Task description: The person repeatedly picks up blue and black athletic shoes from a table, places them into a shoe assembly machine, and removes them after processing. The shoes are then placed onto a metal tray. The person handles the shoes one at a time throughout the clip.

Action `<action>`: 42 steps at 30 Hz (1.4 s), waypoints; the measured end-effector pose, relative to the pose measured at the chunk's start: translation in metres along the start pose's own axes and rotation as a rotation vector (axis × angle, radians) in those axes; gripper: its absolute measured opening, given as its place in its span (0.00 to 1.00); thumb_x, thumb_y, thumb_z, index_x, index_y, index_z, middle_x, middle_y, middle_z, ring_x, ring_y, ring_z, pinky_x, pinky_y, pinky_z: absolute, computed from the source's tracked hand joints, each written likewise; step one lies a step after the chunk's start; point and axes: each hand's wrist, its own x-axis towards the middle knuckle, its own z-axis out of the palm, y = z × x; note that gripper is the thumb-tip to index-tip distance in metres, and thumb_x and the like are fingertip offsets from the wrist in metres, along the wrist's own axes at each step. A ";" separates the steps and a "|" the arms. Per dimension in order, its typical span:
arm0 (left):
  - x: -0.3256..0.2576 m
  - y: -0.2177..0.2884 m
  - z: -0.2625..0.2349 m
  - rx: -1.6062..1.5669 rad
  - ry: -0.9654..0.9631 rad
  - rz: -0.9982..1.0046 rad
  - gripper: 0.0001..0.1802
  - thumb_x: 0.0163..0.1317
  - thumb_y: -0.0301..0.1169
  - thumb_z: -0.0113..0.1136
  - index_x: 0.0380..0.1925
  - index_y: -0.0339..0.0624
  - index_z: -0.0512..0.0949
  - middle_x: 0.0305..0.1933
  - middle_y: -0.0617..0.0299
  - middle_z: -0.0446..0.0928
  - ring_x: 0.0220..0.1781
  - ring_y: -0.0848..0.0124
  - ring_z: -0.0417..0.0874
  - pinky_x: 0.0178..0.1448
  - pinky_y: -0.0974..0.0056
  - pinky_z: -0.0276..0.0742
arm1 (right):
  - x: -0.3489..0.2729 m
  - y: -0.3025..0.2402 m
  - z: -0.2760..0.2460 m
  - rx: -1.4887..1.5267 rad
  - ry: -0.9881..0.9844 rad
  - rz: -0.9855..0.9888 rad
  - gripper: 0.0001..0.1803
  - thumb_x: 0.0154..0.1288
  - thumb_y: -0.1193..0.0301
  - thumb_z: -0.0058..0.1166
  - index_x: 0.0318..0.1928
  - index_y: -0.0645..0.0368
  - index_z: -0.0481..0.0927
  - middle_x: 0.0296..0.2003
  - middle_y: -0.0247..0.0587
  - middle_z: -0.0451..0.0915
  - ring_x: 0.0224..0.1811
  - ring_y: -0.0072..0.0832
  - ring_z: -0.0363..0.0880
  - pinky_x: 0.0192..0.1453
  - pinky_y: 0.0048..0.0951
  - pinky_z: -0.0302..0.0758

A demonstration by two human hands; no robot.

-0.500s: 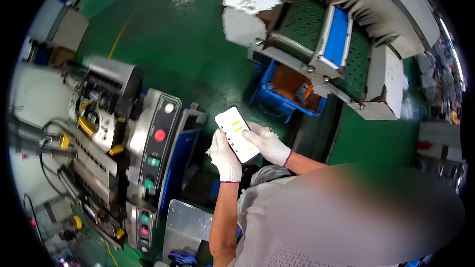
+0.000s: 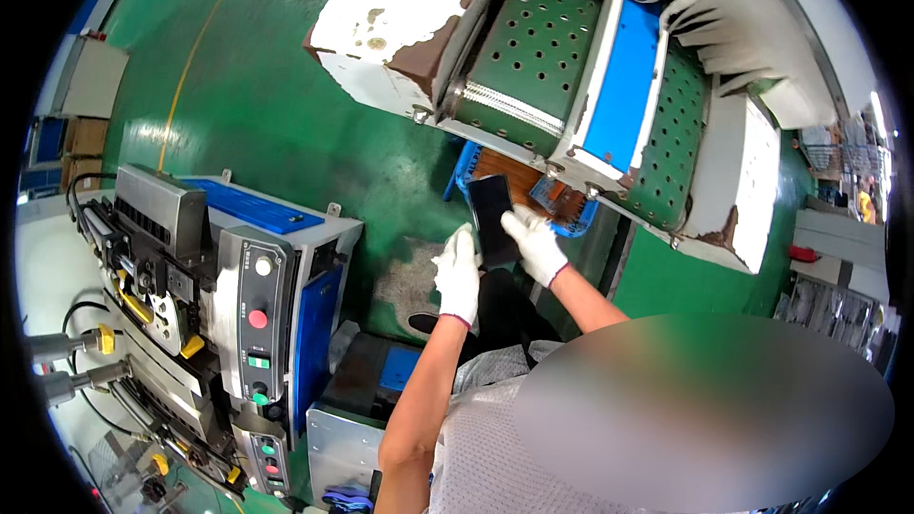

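Observation:
Between my two hands is a smartphone (image 2: 492,214), tilted, with its screen dark. Its left edge rests against my left hand (image 2: 458,276), which wears a white knit glove and has its fingers pressed together along the phone. My right hand (image 2: 535,246), gloved the same way, is closed at the phone's right edge, thumb side toward the screen. The far fingers of both hands are partly hidden behind the phone.
To my left stands a machine with a button panel (image 2: 257,314) and metal clamps. Ahead is a conveyor with a perforated green belt (image 2: 533,52) and a white housing with strip curtains. A blue crate (image 2: 466,167) sits under it. A metal box (image 2: 343,457) is close by my left arm.
The phone's screen has gone from lit white to dark. Phone and hands have shifted slightly up and right in view, and my view has turned, bringing the conveyor closer.

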 end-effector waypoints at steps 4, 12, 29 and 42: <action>-0.034 0.013 -0.024 0.191 0.070 -0.107 0.29 0.81 0.47 0.49 0.69 0.35 0.73 0.68 0.50 0.76 0.65 0.63 0.80 0.67 0.62 0.79 | 0.099 0.028 -0.052 -0.662 0.327 -0.046 0.37 0.73 0.49 0.58 0.70 0.66 0.72 0.64 0.58 0.79 0.67 0.46 0.77 0.72 0.39 0.69; -0.128 -0.047 -0.153 0.005 0.551 -0.224 0.27 0.79 0.43 0.52 0.68 0.35 0.73 0.64 0.52 0.78 0.62 0.62 0.82 0.62 0.58 0.82 | 0.163 -0.007 -0.079 -1.083 0.380 -0.210 0.33 0.67 0.51 0.62 0.60 0.66 0.76 0.59 0.54 0.80 0.63 0.48 0.77 0.67 0.42 0.72; -0.416 -0.238 -0.233 -0.160 1.628 0.019 0.20 0.72 0.34 0.60 0.59 0.36 0.80 0.58 0.48 0.81 0.58 0.57 0.85 0.64 0.57 0.79 | 0.104 0.067 0.134 -1.263 -0.600 -0.279 0.23 0.73 0.62 0.58 0.64 0.60 0.79 0.51 0.40 0.82 0.40 0.24 0.77 0.41 0.31 0.78; -0.594 -0.404 -0.337 -0.180 1.682 -0.453 0.36 0.51 0.41 0.78 0.59 0.41 0.74 0.57 0.46 0.76 0.61 0.44 0.77 0.63 0.42 0.73 | -0.146 0.117 0.364 -2.106 -0.957 -0.555 0.27 0.71 0.64 0.61 0.67 0.56 0.77 0.51 0.41 0.84 0.43 0.26 0.85 0.36 0.30 0.83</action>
